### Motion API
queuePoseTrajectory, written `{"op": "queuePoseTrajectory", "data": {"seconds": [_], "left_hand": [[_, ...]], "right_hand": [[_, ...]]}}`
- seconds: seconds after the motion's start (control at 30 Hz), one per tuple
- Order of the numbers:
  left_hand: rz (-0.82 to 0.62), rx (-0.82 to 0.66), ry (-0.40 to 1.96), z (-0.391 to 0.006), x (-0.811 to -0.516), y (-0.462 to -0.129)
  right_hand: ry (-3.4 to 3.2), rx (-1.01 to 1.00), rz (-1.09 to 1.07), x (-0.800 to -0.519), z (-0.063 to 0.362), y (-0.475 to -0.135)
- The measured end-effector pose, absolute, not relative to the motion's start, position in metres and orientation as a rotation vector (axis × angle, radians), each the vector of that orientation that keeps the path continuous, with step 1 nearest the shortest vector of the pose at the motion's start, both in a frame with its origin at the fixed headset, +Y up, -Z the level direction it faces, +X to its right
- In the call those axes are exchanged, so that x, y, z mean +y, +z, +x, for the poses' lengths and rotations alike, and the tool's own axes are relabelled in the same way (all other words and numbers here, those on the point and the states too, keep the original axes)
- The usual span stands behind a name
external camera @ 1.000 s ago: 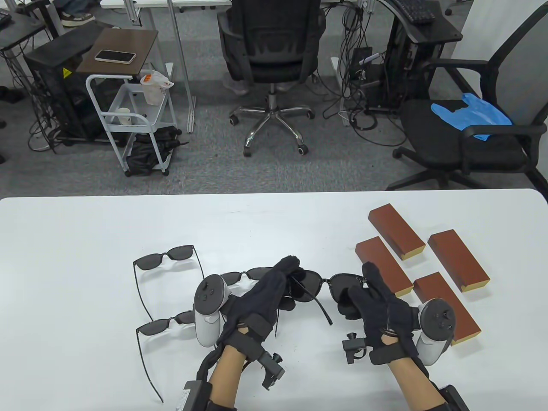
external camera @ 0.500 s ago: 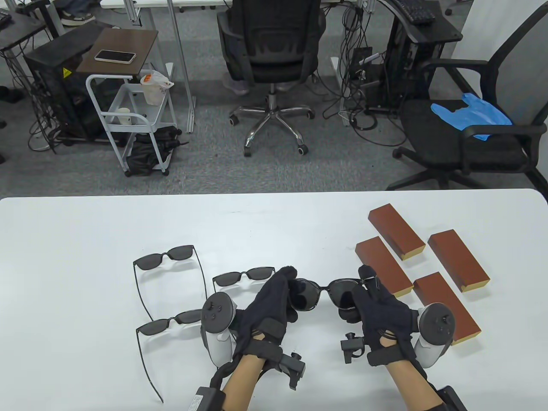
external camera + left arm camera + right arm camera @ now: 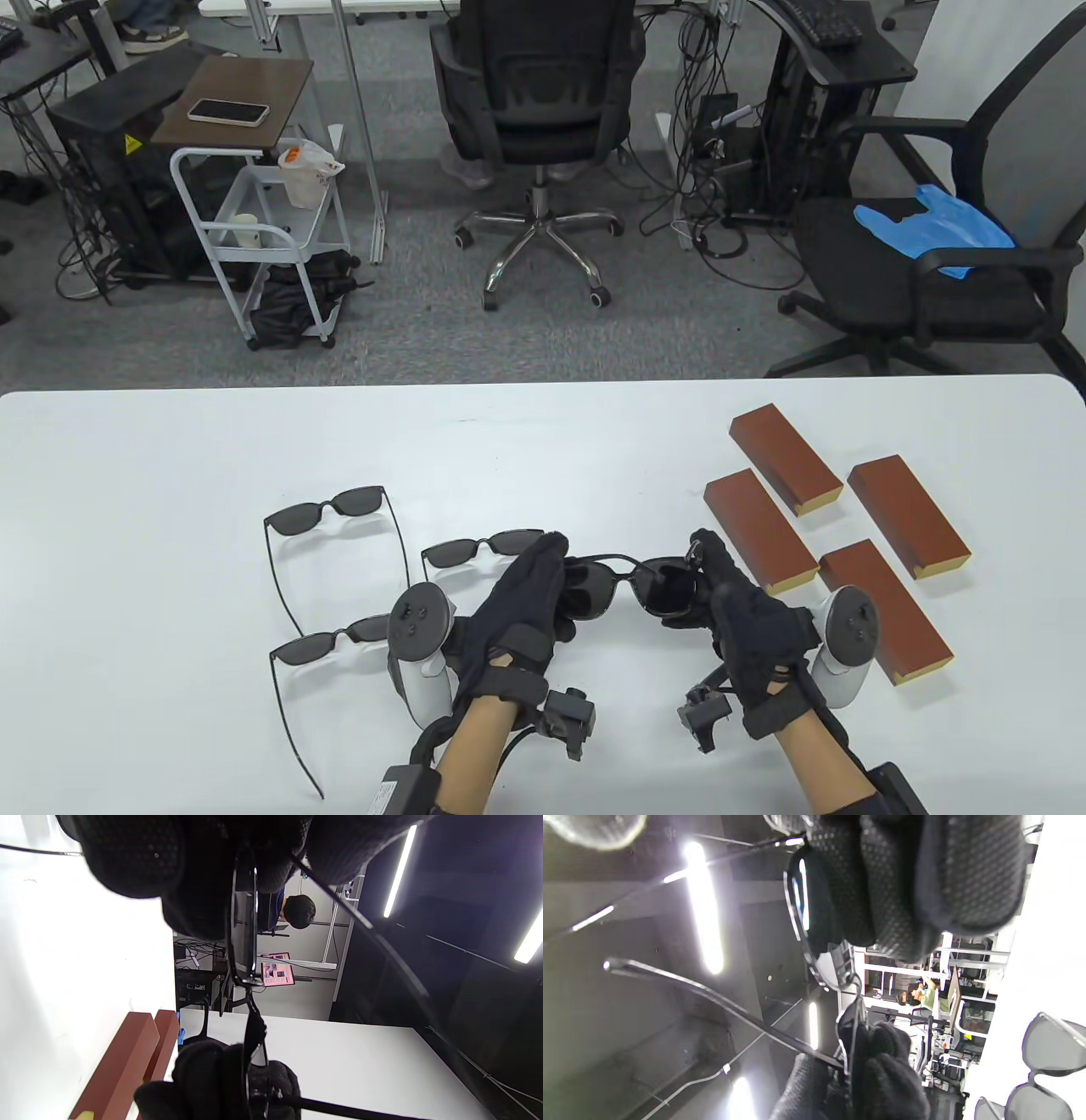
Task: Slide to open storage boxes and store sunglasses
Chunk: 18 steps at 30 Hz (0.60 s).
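Since the earlier frames the held sunglasses [image 3: 632,586] have tilted edge-up, temples folded in. Table view: left hand [image 3: 517,611] and right hand [image 3: 747,620] each pinch one lens end above the white counter [image 3: 170,475], evidently to steady the thin glossy frame for folding. Four rectangular red-brown storage boxes [image 3: 848,518] lie closed, right. Wrist views: dotted-knit fingers [image 3: 199,870] clamp the dark lens [image 3: 814,908].

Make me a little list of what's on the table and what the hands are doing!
held: sunglasses, off the table, between both hands
left hand: grips the left lens end
right hand: grips the right lens end
loose sunglasses: three, left side
boxes: four brown, right side, shut
table: white
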<state>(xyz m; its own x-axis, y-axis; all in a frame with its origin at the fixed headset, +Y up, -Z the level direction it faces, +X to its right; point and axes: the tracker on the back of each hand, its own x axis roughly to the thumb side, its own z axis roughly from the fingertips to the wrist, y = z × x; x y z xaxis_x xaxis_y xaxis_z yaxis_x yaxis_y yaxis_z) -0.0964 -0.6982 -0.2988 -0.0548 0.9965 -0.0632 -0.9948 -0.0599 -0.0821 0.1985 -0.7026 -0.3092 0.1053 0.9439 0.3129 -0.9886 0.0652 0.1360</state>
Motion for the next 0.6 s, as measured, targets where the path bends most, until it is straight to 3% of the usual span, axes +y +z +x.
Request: {"op": "queuePoseTrajectory", "data": {"seconds": [0.6], "left_hand": [[-0.06,0.021,1.557,-0.0967,-0.698,-0.2983]], "right_hand": [[1.501,-0.181,0.182,-0.7057,0.2036,-0.3067]]}}
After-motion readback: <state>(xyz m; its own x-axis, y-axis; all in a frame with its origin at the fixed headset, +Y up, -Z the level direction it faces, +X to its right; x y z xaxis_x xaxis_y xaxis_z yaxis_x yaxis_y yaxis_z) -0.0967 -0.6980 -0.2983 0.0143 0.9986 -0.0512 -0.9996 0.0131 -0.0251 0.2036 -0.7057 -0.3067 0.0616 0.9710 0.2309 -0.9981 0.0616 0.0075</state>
